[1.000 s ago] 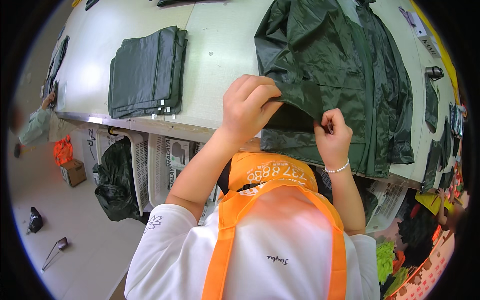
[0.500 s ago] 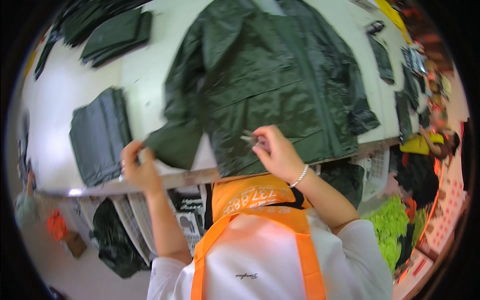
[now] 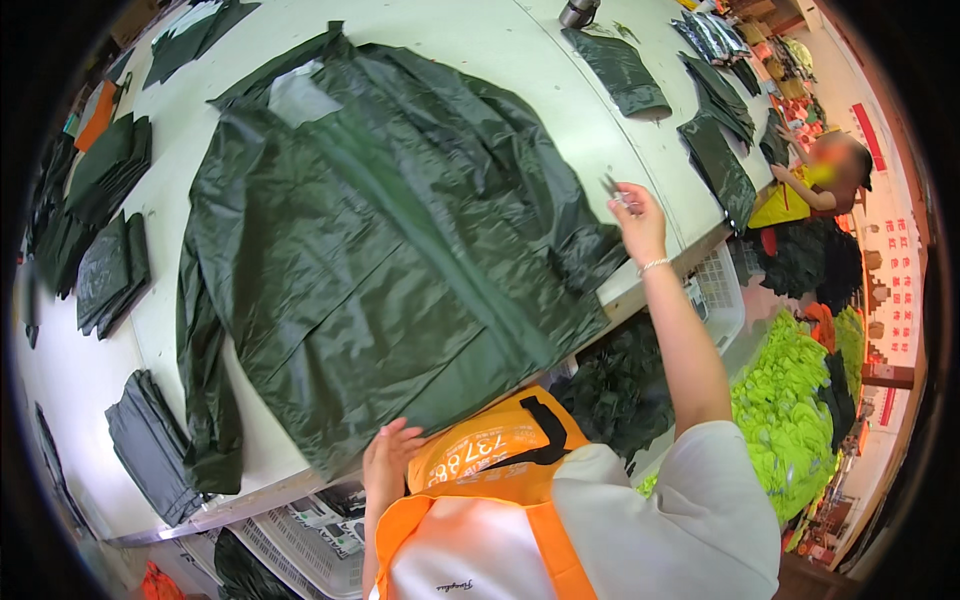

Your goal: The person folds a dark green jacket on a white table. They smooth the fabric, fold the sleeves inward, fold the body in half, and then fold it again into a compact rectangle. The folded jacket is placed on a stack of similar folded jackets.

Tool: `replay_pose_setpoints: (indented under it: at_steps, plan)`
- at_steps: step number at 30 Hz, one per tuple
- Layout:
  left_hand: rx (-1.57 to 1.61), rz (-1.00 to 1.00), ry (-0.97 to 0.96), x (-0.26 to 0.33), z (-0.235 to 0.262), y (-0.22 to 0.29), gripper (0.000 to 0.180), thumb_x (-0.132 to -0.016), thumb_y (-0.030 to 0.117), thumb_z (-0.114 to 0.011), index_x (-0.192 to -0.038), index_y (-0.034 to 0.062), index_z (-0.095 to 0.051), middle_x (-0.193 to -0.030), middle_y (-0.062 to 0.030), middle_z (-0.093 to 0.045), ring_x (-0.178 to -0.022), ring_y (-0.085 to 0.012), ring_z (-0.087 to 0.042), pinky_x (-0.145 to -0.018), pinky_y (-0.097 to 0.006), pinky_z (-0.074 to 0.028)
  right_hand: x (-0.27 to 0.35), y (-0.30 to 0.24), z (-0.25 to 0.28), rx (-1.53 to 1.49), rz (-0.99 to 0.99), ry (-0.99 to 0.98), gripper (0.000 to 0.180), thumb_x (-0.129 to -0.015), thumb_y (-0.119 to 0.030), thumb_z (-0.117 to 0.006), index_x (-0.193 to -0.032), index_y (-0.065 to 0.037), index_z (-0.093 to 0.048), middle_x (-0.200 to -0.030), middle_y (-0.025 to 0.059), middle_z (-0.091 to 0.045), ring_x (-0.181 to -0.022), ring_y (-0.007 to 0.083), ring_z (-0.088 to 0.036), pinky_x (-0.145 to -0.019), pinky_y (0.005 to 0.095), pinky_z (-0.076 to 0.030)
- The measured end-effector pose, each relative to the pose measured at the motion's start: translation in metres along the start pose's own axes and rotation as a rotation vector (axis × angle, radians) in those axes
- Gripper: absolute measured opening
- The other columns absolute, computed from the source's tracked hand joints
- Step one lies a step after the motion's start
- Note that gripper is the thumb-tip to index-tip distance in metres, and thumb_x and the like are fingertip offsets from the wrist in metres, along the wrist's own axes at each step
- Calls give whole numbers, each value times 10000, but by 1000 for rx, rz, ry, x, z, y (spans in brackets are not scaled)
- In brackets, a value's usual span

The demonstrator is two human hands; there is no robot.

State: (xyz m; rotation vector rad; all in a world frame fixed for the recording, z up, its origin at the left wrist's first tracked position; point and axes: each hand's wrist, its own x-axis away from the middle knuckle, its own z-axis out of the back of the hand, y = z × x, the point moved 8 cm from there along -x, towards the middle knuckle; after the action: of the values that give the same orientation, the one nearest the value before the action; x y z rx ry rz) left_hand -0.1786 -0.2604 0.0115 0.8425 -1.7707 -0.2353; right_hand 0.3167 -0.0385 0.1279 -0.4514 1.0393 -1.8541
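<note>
A dark green camouflage jacket [image 3: 330, 290] lies spread face up, its sleeves out to both sides and a plain green strip running down the front. My right hand [image 3: 640, 225] is closed on small metal thread snips [image 3: 615, 192], with the blades pointing up and away, just beside the cuff of the right-hand sleeve [image 3: 595, 255]. My left hand [image 3: 390, 458] is at the jacket's bottom hem by the near table edge. Its fingers are loosely apart and nothing shows in them.
The white table [image 3: 500, 40] carries folded dark green garments [image 3: 150, 450] at the left and more [image 3: 620, 75] at the far right, near a metal flask [image 3: 578, 12]. Bright yellow-green garments [image 3: 785, 410] are heaped below at right. A person in yellow [image 3: 785, 200] works beyond.
My left hand has let go of the left-hand sleeve and come to the hem. My right hand has moved with the snips toward the right-hand cuff. The view has turned right.
</note>
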Motion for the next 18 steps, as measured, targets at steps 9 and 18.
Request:
replay_pose_setpoints:
  at_steps: [9, 18]
  plan:
    - [396, 67, 422, -80, -73, -47, 527, -910, 397, -550, -1252, 9, -446, -1264, -137, -539, -1101, -231, -562, -876, -313, -478, -186, 290, 68, 317, -303, 132, 313, -712, -169, -707, -1019, -116, -675, -1001, 86, -662, -921, 233, -626, -819, 342, -486]
    - [578, -109, 443, -108, -134, -7, 464, -808, 186, -709, -1192, 25, -505, -1171, -107, -580, -1103, -232, -534, -986, -360, -389, -243, 253, 68, 973, 27, 119, 748, -756, -483, -647, -1332, -54, -438, -1297, 194, -489, -1225, 347, -435, -1003, 464, -341]
